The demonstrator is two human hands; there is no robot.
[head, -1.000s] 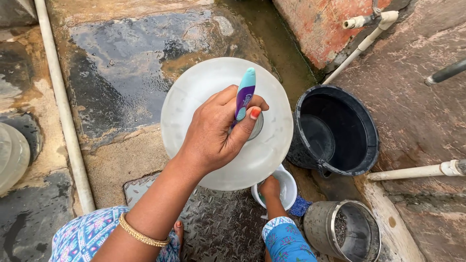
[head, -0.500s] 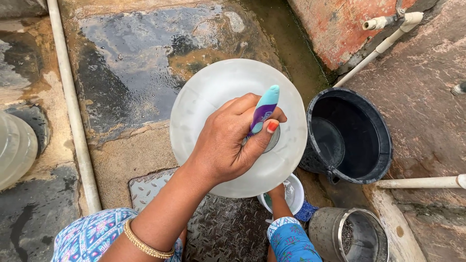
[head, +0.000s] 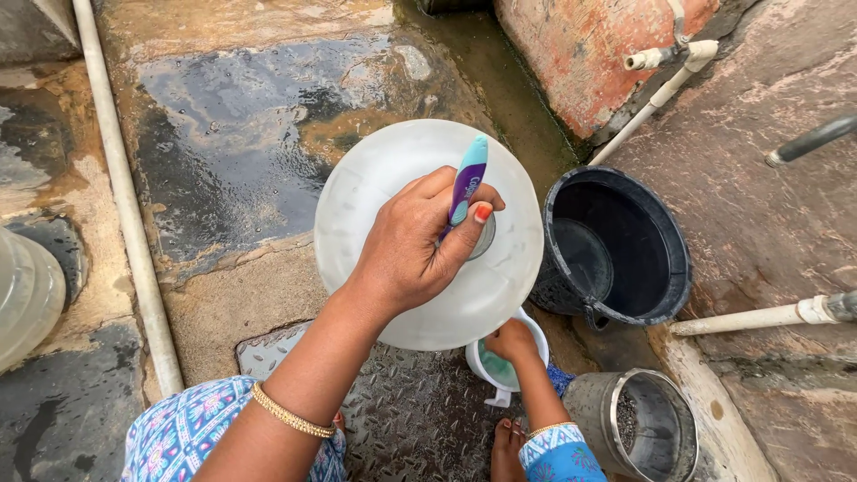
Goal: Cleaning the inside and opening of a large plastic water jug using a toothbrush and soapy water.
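My left hand is shut on a purple and teal toothbrush, held upright with its lower end in the mouth of a large translucent white water jug seen from above. The jug's neck opening is just to the right of my thumb. My right hand is low at the jug's near edge, partly hidden under it, resting against a small white cup with green inside. I cannot see what that hand grips.
A black bucket stands right of the jug, and a steel pot sits near my right foot. White pipes run along the wet stone floor, with a tap by the red wall. Another clear jug is at the left edge.
The jug and my left hand stay together with the brush in the neck; the brush handle tilts slightly. The view has drifted, so everything sits a little further right.
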